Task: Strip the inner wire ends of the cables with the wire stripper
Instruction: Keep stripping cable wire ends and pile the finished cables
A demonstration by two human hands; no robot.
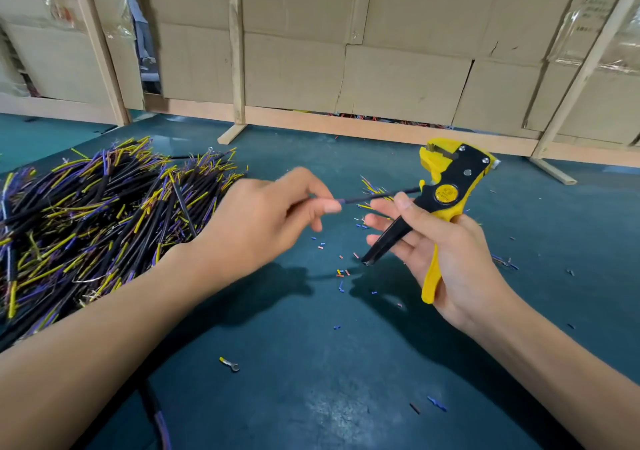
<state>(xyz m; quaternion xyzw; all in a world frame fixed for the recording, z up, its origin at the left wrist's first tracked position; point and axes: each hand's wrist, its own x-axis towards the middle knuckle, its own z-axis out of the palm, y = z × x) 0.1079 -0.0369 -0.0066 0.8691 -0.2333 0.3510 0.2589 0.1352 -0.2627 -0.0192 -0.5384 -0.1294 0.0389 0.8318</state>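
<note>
Left hand (266,217) pinching a thin black sheathed cable (374,196) above the teal table (311,363), right hand (446,252) gripping the yellow-and-black wire stripper (446,193), handles spread, cable tip beside its pivot, heap of black cables with yellow and purple wires (104,214) at left.

Cable (377,196) far end hidden behind wire stripper (446,186); pile (86,214) cut off left.

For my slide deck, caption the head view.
Left hand pinches a black cable; right hand holds the yellow wire stripper.
</note>
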